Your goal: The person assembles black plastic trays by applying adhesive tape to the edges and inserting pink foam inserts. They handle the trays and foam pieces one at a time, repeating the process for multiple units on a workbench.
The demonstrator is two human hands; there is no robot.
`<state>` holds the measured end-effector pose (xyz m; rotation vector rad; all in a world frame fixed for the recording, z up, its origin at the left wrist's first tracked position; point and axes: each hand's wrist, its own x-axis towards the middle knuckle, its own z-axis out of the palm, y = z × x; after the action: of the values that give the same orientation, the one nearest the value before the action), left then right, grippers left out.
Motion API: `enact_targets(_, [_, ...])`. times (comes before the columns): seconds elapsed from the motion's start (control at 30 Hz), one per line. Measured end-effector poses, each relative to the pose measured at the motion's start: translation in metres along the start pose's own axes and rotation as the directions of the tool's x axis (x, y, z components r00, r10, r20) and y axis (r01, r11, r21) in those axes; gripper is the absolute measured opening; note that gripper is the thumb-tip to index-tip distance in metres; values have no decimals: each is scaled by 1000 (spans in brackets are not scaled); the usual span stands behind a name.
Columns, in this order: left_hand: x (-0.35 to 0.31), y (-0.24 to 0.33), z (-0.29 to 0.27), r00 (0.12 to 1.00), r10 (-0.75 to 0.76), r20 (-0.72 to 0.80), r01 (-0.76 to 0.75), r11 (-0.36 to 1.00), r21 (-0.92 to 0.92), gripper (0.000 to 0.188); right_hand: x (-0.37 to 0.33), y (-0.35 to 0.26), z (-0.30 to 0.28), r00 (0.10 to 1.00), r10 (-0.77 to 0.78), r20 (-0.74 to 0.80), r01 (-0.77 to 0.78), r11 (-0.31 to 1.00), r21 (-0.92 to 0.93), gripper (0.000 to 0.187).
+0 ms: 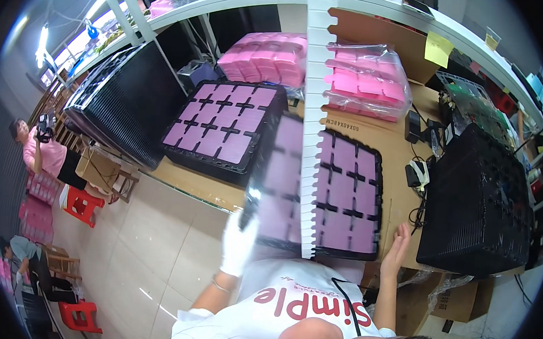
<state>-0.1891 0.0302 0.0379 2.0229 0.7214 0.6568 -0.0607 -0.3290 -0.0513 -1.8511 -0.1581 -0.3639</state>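
In front of my body lies a black tray [349, 196] with pink-purple foam pads in its compartments. Its left part is blurred, and a white notched bar crosses it, so I cannot tell whether a second tray overlaps there. My left hand [240, 245], in a white glove, closes on the blurred left edge near the front corner. My bare right hand [396, 248] is open beside the right edge, fingers stretched out, apparently apart from the tray. Farther left sits another black tray [221, 126] filled with the same pads.
Tall stacks of black trays stand at the left [126, 98] and right [474, 207]. Bagged pink foam pieces [367, 82] and more pink stacks [266, 57] lie at the back. Cables and a black adapter [413, 127] sit right of the tray. Two people are off to the left.
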Motion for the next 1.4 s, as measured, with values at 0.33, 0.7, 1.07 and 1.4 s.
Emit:
enact_targets(0.33, [264,-64,-167,948,-84,-308,-89,858,-507,38,10,-21,23,997,11,71,-12,1000,9,40])
enact_targets(0.7, [209,18,-60,841,454,295,-510,847,149,61,13,-40,31,998,-24,62,33,989,-146,36])
enact_targets(1.07, [188,29,1,650,533,541,-758,501,417,51,14,-51,42,976,-75,206,106,984,-141,33])
enact_targets(1.4, [185,44,78,575,773,269,-816,567,115,31,4,-126,-31,852,-520,-64,455,794,-403,19])
